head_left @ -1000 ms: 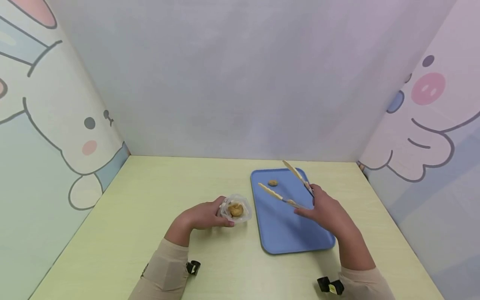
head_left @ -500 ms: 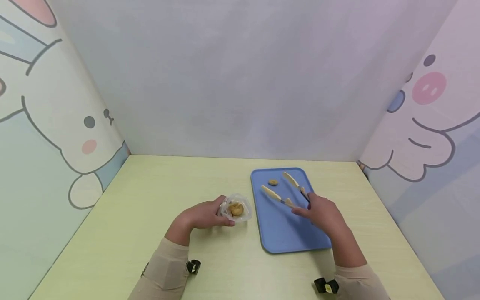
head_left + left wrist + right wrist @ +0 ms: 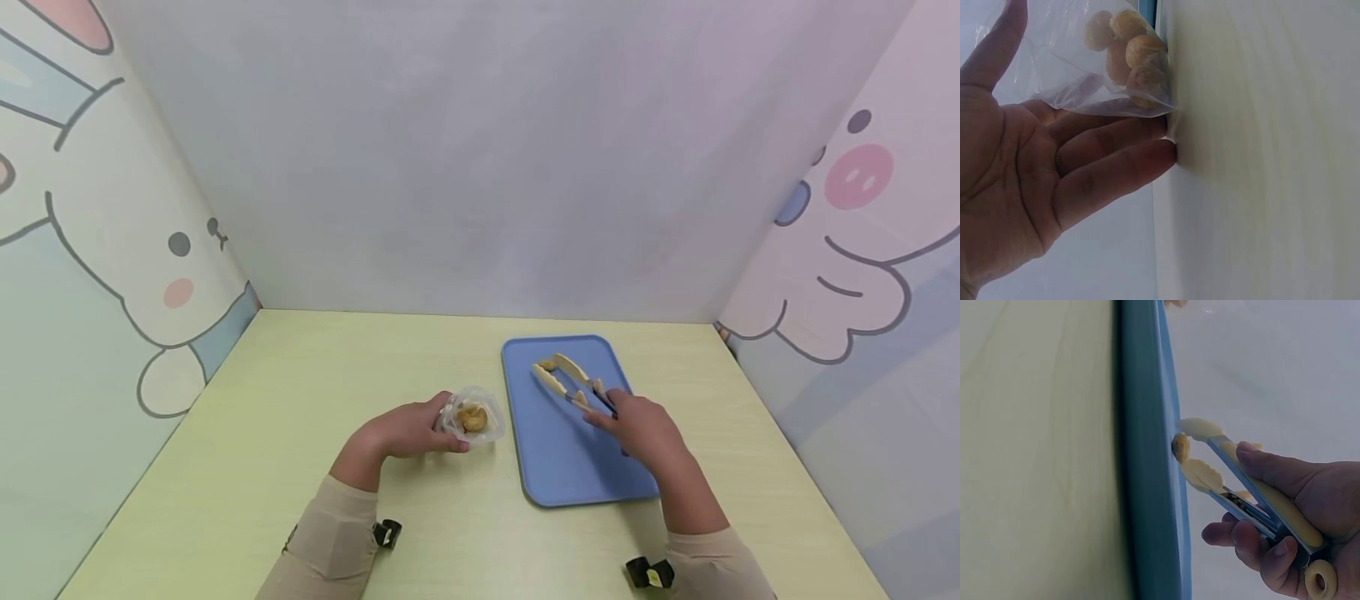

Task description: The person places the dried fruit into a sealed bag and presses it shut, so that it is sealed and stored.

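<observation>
My left hand [image 3: 408, 430] holds a clear plastic bag [image 3: 492, 423] upright on the table, thumb at the front. Several roundish light-brown pieces [image 3: 1144, 51] show through the bag in the left wrist view. In my right hand [image 3: 641, 427] is a pair of tongs [image 3: 550, 380] with cream tips and metal arms. Their tips stand on either side of a small brown wrinkled piece [image 3: 1180, 448] at the far end of the blue tray [image 3: 551, 471]. Whether both tips touch that piece I cannot tell.
The tray lies right of the bag on a pale yellow wood-grain table [image 3: 337, 358]. A plain pale wall [image 3: 480, 167] rises behind the table. Side walls with a cartoon rabbit [image 3: 135, 250] and a cartoon pig [image 3: 855, 233] flank it.
My right hand has lowered the tongs toward the tray, and their arms have drawn closer together around the brown piece. The left hand and the bag have stayed in place.
</observation>
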Available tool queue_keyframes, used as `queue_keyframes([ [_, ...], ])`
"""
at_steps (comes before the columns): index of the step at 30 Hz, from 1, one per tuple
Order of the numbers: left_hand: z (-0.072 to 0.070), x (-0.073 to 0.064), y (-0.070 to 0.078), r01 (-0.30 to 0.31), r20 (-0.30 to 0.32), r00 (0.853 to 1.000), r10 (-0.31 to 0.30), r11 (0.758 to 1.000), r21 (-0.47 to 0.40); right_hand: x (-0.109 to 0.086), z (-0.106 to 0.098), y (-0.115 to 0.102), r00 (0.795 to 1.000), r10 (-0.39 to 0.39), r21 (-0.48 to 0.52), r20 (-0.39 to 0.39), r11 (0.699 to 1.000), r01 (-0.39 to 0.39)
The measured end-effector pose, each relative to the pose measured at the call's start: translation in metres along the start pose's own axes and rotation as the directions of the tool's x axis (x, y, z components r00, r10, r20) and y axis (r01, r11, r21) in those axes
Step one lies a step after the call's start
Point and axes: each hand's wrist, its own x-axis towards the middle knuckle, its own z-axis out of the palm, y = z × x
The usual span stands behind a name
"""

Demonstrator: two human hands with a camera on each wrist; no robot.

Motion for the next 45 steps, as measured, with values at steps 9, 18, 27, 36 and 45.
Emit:
queue_keyframes([
  [9, 0.0, -0.001, 0.002, 0.004, 0.0, 1.0, -0.004, 1.0, -0.002, -0.006, -0.009, 0.001, 0.999, -0.017, -0.013, 0.04, 1.0, 0.018],
  [18, 0.0, -0.002, 0.0, 0.004, -0.001, 1.0, -0.004, 1.0, 0.002, -0.002, -0.006, 0.0, 1.0, -0.021, -0.004, 0.011, 1.0, 0.021],
  [27, 0.0, 0.0, -0.001, -0.003, 0.0, 1.0, 0.003, 1.0, 0.001, 0.003, 0.007, -0.005, 1.0, -0.01, 0.004, 0.008, 1.0, 0.01],
  [36, 0.001, 0.0, 0.0, 0.001, -0.006, 1.0, -0.001, 1.0, 0.007, -0.001, 0.002, -0.007, 0.999, -0.048, -0.013, 0.022, 0.999, 0.049],
  [45, 0.0, -0.001, 0.0, -0.001, -0.006, 1.0, 0.001, 1.0, 0.004, -0.006, -0.009, -0.001, 0.997, -0.072, 0.002, 0.008, 0.997, 0.072],
])
